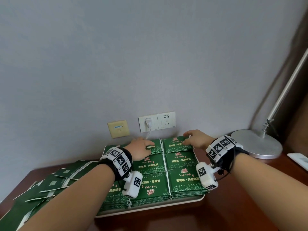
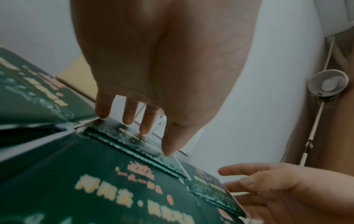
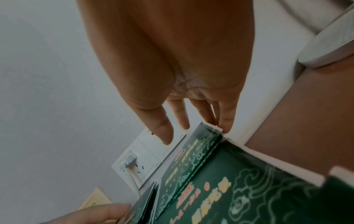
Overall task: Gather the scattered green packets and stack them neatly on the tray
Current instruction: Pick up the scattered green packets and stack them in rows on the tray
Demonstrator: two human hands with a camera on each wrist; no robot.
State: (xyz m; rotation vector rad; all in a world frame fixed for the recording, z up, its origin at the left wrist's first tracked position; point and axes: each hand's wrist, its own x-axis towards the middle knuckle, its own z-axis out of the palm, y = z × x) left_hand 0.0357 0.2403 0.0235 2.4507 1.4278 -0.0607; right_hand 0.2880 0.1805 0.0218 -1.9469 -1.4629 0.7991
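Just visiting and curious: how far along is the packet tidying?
Mostly stacked: the tray holds rows of green packets. Left hand and right hand are squaring the far stacks with straight fingers. A loose pile left of the tray remains.

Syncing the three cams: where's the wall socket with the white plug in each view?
Head: socket with the white plug, centre, on the wall behind the tray.
Left wrist: mostly hidden behind the left hand; only a corner shows.
Right wrist: lower centre-left.
Shared landmark: lamp base.
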